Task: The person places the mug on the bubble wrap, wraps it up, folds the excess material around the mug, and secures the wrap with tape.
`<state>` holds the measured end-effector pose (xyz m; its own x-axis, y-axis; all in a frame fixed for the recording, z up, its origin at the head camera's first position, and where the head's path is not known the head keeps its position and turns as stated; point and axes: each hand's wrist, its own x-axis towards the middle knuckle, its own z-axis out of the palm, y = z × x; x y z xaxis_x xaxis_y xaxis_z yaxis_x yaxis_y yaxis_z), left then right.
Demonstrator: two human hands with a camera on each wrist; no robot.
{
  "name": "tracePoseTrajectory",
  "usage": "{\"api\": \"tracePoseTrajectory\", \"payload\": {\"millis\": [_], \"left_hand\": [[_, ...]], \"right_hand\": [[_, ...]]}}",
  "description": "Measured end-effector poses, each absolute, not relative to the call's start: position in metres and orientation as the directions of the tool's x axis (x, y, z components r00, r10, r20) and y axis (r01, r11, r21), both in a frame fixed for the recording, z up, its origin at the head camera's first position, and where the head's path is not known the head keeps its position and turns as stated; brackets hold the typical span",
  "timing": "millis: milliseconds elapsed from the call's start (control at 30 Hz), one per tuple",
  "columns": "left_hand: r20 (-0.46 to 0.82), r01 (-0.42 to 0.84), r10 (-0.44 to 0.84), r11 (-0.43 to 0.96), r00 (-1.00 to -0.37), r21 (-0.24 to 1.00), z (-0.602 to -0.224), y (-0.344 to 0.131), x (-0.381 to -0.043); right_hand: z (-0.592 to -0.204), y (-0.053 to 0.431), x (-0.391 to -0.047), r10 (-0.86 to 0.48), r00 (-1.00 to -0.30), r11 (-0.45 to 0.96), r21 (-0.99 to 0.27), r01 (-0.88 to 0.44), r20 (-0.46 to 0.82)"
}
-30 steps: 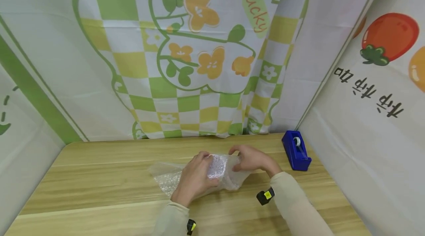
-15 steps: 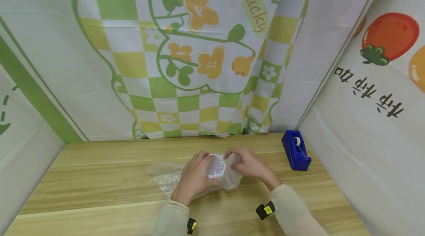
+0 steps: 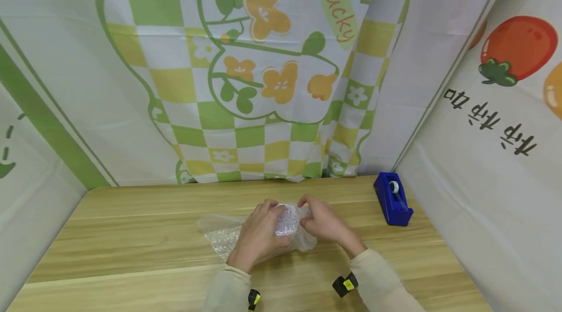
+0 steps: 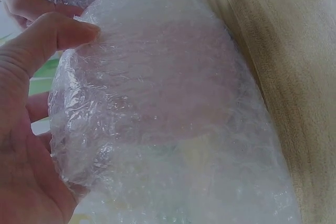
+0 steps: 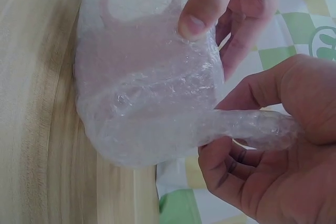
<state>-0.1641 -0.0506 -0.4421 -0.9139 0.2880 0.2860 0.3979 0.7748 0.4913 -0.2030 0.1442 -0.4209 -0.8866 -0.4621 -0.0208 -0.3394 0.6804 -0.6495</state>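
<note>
A pinkish mug (image 5: 147, 43) with a loop handle shows hazily through layers of bubble wrap (image 3: 221, 235). In the left wrist view its pink body (image 4: 173, 77) lies behind the film. My left hand (image 3: 259, 234) grips the wrapped mug, thumb on the near side and fingers round the far side. My right hand (image 3: 324, 222) curls round a loose end of the wrap at the mug's right; the right wrist view has this folded flap (image 5: 257, 127) between thumb and fingers. A tail of wrap spreads out left of the left hand.
A blue tape dispenser (image 3: 392, 207) with a roll of clear tape stands at the back right of the wooden table (image 3: 131, 239). Behind the table hangs a checked green and yellow curtain (image 3: 263, 146). Printed white cloth walls rise at both sides.
My right hand has moved left toward the mug, drawing in the wrap's right end, which now reaches less far right. The left hand keeps its place.
</note>
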Motion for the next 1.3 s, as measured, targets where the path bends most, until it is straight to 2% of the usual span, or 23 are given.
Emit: {"api": "tracePoseTrajectory", "payload": {"millis": [567, 733, 900, 1033, 1300], "left_hand": [[0.260, 0.391, 0.297, 0.775, -0.919, 0.497, -0.441, -0.052, -0.164], [0.269, 0.391, 0.290, 0.768, -0.918, 0.506, -0.442, -0.053, -0.163], [0.280, 0.391, 0.283, 0.770, -0.917, 0.504, -0.444, -0.053, -0.164], [0.285, 0.383, 0.270, 0.773, -0.920, 0.505, -0.445, -0.053, -0.164], [0.301, 0.380, 0.256, 0.783, -0.919, 0.493, -0.447, -0.053, -0.163]], "right_hand": [[-0.419, 0.133, -0.204, -0.424, -0.904, 0.702, -0.654, -0.282, -0.065], [-0.418, 0.132, -0.203, -0.367, -0.928, 0.655, -0.727, -0.205, -0.070], [-0.419, 0.136, -0.201, -0.270, -0.951, 0.514, -0.858, -0.012, -0.148], [-0.419, 0.141, -0.201, -0.243, -0.947, 0.353, -0.928, 0.116, -0.211], [-0.423, 0.160, -0.199, -0.380, -0.886, 0.050, -0.963, 0.266, -0.265]]}}
